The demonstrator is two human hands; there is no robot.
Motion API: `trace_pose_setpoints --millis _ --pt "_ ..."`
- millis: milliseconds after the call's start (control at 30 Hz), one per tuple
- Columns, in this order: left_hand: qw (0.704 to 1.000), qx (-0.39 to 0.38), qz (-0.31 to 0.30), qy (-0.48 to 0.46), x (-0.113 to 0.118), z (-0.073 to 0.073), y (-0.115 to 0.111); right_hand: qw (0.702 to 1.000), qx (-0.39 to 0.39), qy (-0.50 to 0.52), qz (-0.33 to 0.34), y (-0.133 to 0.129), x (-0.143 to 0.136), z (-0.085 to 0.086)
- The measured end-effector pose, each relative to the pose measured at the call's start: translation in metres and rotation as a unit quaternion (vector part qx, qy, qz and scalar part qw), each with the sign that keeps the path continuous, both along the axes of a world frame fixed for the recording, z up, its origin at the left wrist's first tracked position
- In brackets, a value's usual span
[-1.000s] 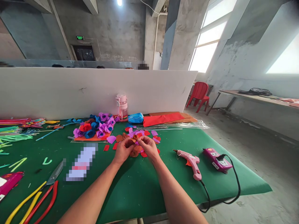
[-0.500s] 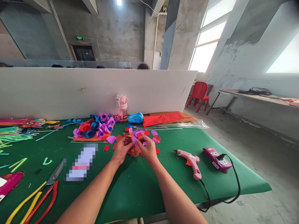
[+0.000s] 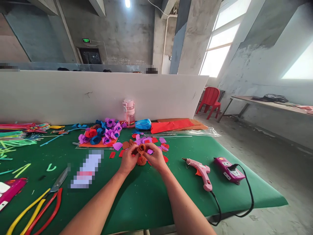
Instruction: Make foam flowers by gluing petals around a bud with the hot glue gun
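Observation:
Between my two hands is a small brown paper flower point(image 3: 141, 148), its rolled centre facing me. My left hand point(image 3: 128, 160) pinches it from the left, and my right hand point(image 3: 156, 156) pinches its right side with fingers and thumb. Just below, another brown paper piece point(image 3: 141, 160) lies on the green table. Loose purple petals point(image 3: 117, 146) and red petals point(image 3: 112, 155) are scattered around and behind my hands. Farther left sits a heap of finished purple, blue and red paper flowers point(image 3: 99, 132) on an orange sheet.
A pink glue gun point(image 3: 201, 171) and a magenta power strip point(image 3: 229, 169) with a black cord lie on the right. Scissors point(image 3: 58, 182) lie at left near pipe cleaners point(image 3: 17, 142). A pink bottle point(image 3: 128, 111) stands before the white partition point(image 3: 61, 98); red paper point(image 3: 171, 126) lies behind.
The brown flower has turned so its spiral centre now faces me. My right hand has closed around its side, and the view has shifted slightly.

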State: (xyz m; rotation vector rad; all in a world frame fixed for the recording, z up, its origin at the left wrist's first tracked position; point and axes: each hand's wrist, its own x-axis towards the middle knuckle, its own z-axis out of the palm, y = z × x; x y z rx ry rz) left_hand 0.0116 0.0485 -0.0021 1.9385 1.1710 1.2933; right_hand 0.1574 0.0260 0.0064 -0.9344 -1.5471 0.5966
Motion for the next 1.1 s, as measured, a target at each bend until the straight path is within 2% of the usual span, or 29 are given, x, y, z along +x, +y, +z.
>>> trace_pose_setpoints --millis 133,267,400,533,667,800,933,1100 --pt "1.000 0.017 0.002 0.004 0.000 0.001 0.000 1.000 0.006 -0.019 0.013 -0.001 0.005 0.003" --pt "1.000 0.022 0.013 0.011 0.000 0.003 -0.002 0.999 -0.003 0.004 0.040 0.000 0.009 0.002" --pt "0.999 0.023 0.028 0.001 0.000 0.002 -0.001 0.997 -0.031 0.039 0.057 0.005 0.013 -0.003" --pt "0.998 0.014 0.055 -0.012 -0.001 -0.005 0.007 0.997 -0.054 0.023 0.045 0.010 0.012 -0.014" --pt "0.997 0.017 0.056 -0.047 -0.003 -0.008 0.012 0.997 -0.060 0.013 -0.039 0.015 0.010 -0.023" --pt "0.996 0.024 0.053 -0.070 -0.007 -0.004 0.013 0.984 -0.084 0.042 -0.151 0.013 0.014 -0.019" --pt "0.996 0.003 0.052 -0.078 -0.011 -0.003 0.016 0.981 -0.091 0.024 -0.171 -0.004 0.027 -0.012" --pt "0.996 0.051 0.055 -0.039 -0.014 -0.005 0.020 0.975 -0.113 -0.015 -0.193 -0.037 0.045 -0.024"
